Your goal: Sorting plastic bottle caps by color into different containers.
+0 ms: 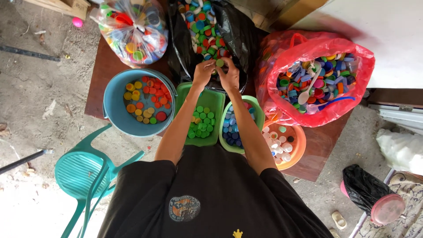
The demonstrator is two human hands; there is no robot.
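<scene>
Head view shows both hands meeting at 12 o'clock over the black bag (240, 39) of mixed caps: left hand (202, 72) and right hand (230, 76) together pinch 1 green cap (219, 63). Below them on the tabletop (103, 75), a green tray (211, 99) holds green caps, with a blue bucket (115, 115) at 9 o'clock and a red bag (317, 46) at 3 o'clock.

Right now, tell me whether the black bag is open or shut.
Open. The black bag gapes wide, showing mixed bottle caps inside, with both hands at its mouth.

Clear bag (132, 28), black bag (238, 35), red bag (317, 110), all cap-filled.
</scene>
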